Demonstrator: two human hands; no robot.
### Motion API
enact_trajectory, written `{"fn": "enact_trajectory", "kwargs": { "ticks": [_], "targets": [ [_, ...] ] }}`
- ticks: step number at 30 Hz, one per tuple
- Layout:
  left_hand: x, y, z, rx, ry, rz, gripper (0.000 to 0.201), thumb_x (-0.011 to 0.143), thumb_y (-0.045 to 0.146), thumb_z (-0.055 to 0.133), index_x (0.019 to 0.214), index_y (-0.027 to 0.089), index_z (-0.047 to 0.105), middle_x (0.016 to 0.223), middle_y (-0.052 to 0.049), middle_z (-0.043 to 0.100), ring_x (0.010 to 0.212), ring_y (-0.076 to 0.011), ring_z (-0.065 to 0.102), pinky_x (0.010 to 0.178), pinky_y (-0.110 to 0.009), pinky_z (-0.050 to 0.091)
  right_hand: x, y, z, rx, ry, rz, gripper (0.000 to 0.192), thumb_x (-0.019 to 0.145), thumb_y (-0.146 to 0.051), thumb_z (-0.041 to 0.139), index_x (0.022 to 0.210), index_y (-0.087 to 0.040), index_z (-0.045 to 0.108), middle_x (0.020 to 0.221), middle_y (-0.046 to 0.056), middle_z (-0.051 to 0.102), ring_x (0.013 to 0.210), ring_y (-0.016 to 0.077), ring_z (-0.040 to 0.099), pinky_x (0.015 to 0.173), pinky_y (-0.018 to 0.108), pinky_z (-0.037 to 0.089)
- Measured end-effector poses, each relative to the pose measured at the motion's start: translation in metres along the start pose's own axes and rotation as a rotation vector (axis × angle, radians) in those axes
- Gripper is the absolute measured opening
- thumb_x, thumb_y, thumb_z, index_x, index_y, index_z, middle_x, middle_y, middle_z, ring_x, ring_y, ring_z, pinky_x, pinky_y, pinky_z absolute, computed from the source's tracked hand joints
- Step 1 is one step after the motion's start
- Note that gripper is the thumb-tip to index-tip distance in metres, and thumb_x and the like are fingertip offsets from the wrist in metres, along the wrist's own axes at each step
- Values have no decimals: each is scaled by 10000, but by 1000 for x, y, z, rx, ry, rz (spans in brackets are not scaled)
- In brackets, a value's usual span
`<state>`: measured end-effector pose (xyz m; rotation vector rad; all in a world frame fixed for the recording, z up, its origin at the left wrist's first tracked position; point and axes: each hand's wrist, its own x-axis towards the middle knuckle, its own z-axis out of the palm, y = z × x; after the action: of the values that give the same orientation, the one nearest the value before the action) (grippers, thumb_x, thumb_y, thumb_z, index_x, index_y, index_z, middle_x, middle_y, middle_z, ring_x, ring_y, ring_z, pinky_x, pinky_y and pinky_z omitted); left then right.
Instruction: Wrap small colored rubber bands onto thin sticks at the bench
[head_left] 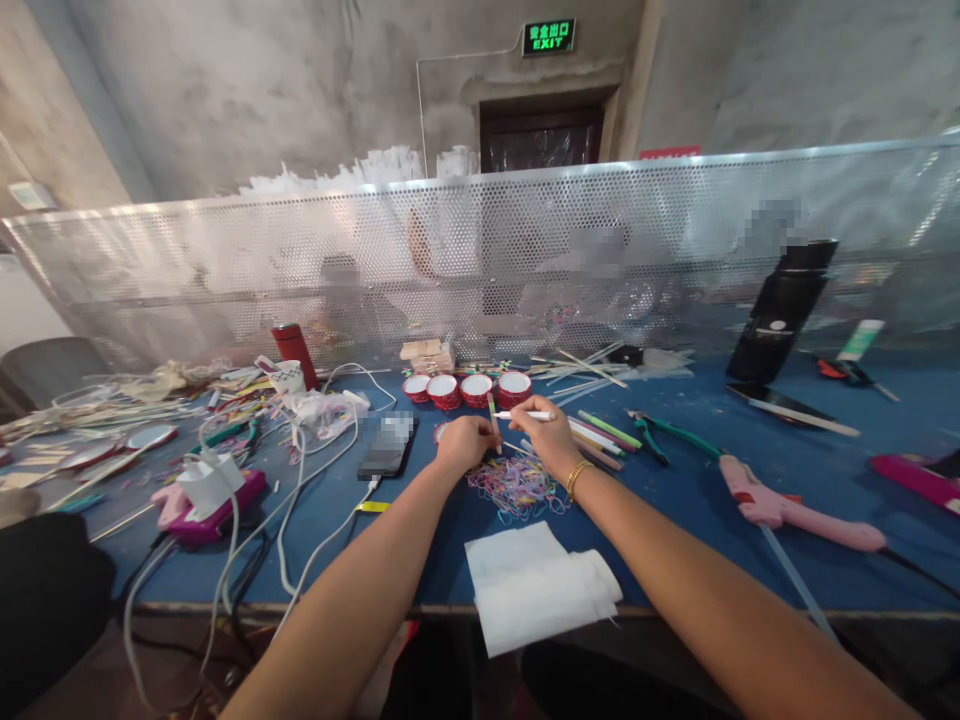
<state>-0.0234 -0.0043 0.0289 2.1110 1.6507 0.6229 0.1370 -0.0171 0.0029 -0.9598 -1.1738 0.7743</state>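
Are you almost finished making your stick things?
Done: can't tell, though finished-looking sticks lie right of the hands. In hand: the left hand pinches a thin stick, and the right hand holds a white stick. Left: a heap of rubber bands waits below.

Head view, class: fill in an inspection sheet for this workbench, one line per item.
Surface: blue table.
Job's things: white stick in right hand; thin stick in left hand; rubber bands beneath.
Clutter: red cups, pink glue gun, pliers, phone, white tissue.
Hands: both pinching sticks.
Cables: white cables at left.
Surroundings: perforated screen, exit sign.
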Motion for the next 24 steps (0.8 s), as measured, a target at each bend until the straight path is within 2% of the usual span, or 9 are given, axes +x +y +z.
{"fn": "enact_trajectory", "kwargs": {
  "ticks": [5,12,17,24],
  "targets": [
    [0,0,0,7,1,-7,161,821,336,725,897,238,828,899,-10,796,783,-154,686,679,-234,443,2,0,-2,-26,63,11,178,702,-401,687,669,-238,623,629,4,671,616,175,564,634,301,444],
    [-1,0,0,-11,-2,-6,151,819,324,725,890,241,830,886,-8,794,784,-156,687,696,-230,454,-1,-3,0,-29,-3,-17,223,718,-438,686,647,-241,610,646,8,673,643,177,584,617,285,447],
    [-1,0,-1,-10,-7,-2,156,822,331,720,887,240,829,869,-8,792,771,-153,685,687,-230,448,1,-2,-1,-37,66,15,218,709,-443,689,670,-243,612,641,9,676,623,176,580,612,290,453],
    [-1,0,1,-2,-3,22,161,838,336,696,826,229,815,843,-2,787,740,-145,665,659,-239,417,0,1,2,33,-2,5,232,717,-438,713,668,-235,611,651,5,679,600,162,570,611,288,457]
  ]
}}
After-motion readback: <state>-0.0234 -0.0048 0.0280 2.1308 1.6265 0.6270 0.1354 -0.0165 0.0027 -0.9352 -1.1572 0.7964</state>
